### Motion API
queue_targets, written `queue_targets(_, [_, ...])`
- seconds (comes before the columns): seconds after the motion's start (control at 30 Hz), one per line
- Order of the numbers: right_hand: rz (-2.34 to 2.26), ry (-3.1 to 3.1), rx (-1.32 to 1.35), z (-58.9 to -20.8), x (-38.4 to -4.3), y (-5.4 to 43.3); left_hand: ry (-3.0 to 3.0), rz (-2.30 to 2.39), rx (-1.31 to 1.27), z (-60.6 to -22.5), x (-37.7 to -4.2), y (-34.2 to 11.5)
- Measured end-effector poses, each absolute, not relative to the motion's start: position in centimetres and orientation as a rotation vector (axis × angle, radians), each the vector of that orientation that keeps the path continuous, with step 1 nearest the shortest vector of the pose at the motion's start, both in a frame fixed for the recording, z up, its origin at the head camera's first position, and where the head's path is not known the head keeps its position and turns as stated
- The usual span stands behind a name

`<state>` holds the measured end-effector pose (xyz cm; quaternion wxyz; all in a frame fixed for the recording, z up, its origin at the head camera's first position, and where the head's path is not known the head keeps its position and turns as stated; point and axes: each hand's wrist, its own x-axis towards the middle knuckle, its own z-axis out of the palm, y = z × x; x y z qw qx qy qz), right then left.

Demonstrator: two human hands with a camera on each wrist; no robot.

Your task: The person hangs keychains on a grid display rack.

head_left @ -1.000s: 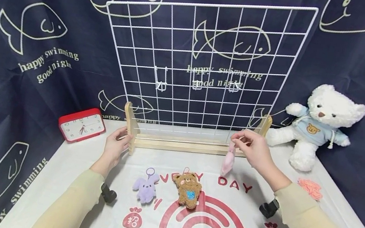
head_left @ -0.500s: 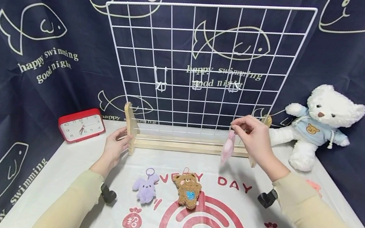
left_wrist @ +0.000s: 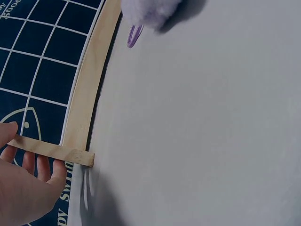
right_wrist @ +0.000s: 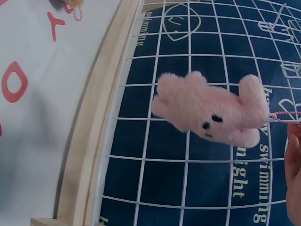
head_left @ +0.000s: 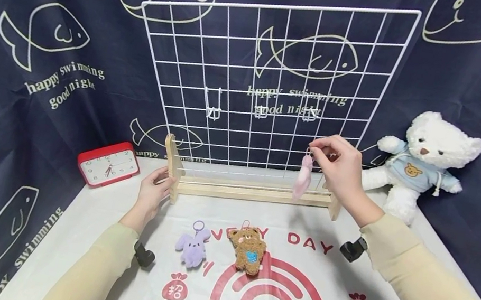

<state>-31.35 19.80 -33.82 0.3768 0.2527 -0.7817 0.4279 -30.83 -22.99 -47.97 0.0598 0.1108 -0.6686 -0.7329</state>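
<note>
My right hand (head_left: 342,169) pinches the pink cord loop (right_wrist: 287,117) of a pink plush bunny charm (head_left: 303,177), which hangs in front of the white wire grid panel (head_left: 279,66). Long ears and a small dark-eyed face show on the plush (right_wrist: 207,106) in the right wrist view. My left hand (head_left: 153,193) grips the left wooden upright (head_left: 173,167) of the panel's stand, thumb on one side and fingers on the other. White hooks hang on the grid: a left hook (head_left: 213,111), a middle hook (head_left: 261,110) and a right hook (head_left: 310,113).
A purple plush bunny (head_left: 192,249) with a ring and a brown plush bear (head_left: 248,250) lie on the printed white tablecloth (head_left: 273,295). A red clock (head_left: 108,164) stands at left. A white teddy bear (head_left: 422,160) sits at right, close to my right forearm.
My right hand has risen with the pink bunny charm, from near the stand's base to just below the right hook. The left hand stays on the upright.
</note>
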Motion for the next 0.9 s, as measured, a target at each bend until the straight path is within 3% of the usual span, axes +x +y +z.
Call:
queue_targets(0.47, [1.079,-1.899,0.638,-31.1,-31.3,19.2,-2.015,-2.227,0.342,-47.8,-30.9,-22.9])
queue_targets(0.9, [1.067,-1.848,0.661,-27.5,-28.9,17.3,-2.029,-2.214,0.341,-47.8,-30.8,-22.9])
